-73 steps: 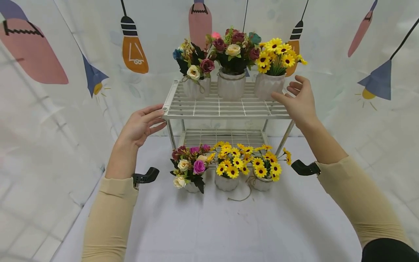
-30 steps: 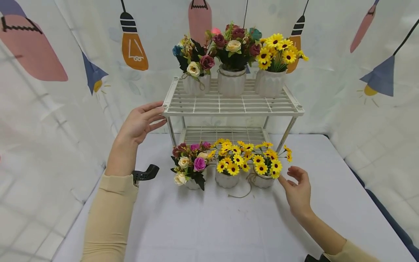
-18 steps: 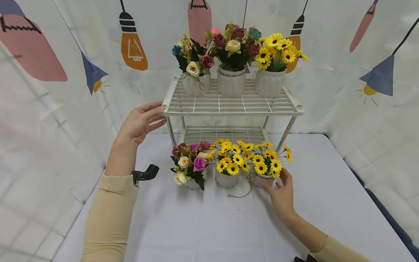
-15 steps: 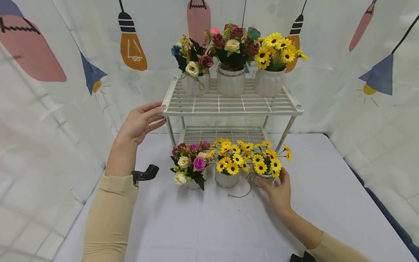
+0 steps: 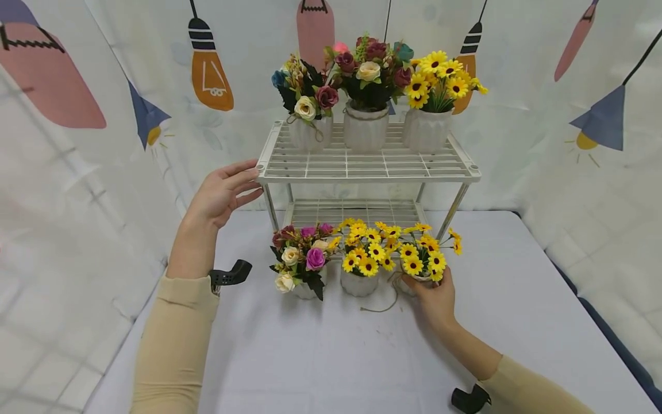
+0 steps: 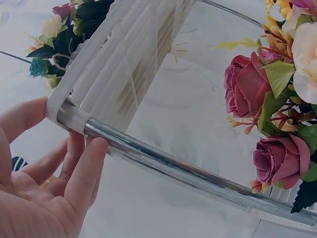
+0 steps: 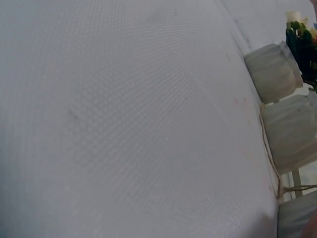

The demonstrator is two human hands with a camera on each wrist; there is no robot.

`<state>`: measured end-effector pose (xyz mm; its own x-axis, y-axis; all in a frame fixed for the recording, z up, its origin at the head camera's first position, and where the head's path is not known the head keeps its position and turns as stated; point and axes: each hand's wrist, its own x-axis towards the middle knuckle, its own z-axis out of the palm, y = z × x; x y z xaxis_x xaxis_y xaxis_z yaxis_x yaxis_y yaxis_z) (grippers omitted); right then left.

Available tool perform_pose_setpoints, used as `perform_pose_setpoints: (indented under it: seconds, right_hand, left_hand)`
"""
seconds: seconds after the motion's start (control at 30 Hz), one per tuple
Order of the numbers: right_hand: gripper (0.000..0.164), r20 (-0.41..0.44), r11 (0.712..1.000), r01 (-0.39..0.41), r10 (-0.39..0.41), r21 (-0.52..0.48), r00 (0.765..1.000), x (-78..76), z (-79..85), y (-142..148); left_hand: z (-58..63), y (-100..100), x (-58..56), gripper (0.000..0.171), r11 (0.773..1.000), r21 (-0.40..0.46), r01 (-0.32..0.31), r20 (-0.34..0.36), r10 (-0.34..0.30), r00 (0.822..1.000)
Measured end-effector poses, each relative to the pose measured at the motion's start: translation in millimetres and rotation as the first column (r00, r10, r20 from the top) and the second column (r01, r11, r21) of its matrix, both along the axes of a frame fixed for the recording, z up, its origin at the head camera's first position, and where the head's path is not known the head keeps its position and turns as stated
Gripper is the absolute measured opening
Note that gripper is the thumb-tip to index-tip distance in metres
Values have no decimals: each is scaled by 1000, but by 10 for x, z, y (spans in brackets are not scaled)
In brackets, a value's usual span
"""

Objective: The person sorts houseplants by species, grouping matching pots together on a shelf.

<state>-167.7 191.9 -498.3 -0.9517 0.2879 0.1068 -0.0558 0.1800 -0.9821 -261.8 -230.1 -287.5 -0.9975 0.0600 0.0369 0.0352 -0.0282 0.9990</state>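
Observation:
My left hand (image 5: 216,192) holds the front left corner of a white two-tier wire shelf rack (image 5: 362,179). In the left wrist view its fingertips (image 6: 98,145) lie against the plastic corner and the metal leg below it. On the white table in front, my right hand (image 5: 437,299) grips the right-hand pot of small yellow sunflowers (image 5: 421,261), thumb across its front and fingers on its right side. Most of that pot is hidden behind the hand. A second sunflower pot (image 5: 358,284) stands to its left, then a pot of roses (image 5: 302,259).
Three more flower pots line the top tier: mixed roses (image 5: 310,133), a taller rose arrangement (image 5: 366,129) and sunflowers (image 5: 428,131). A loose twine (image 5: 385,309) trails on the tablecloth between the front pots. A patterned cloth backdrop (image 5: 248,69) hangs behind the rack.
My right hand has come down from beside the top-tier sunflower pot to the lower right one, closing its fingers round it. My left hand has stayed on the rack's corner.

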Motion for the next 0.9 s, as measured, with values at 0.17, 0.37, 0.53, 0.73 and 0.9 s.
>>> perform_pose_setpoints:
  seconds: [0.17, 0.37, 0.53, 0.73, 0.9]
  right_hand:
    - [85, -8, 999, 8, -8, 31, 1000, 8, -11, 18]
    - [89, 1, 999, 11, -12, 33, 1000, 36, -10, 21]
    - [93, 20, 996, -37, 35, 83, 999, 50, -37, 41]
    - [98, 89, 988, -70, 58, 137, 994, 76, -64, 73]
    - [99, 104, 990, -49, 36, 129, 994, 59, -61, 97]
  left_hand:
    - [-1, 10, -1, 61, 1000, 3, -4, 4, 4, 1000]
    - [2, 5, 10, 61, 1000, 2, 2, 4, -2, 1000]
    - [-1, -18, 0, 61, 1000, 11, 1, -4, -1, 1000]
    - [-4, -20, 5, 61, 1000, 9, 4, 0, -4, 1000]
    - [-4, -8, 3, 61, 1000, 9, -1, -1, 1, 1000]
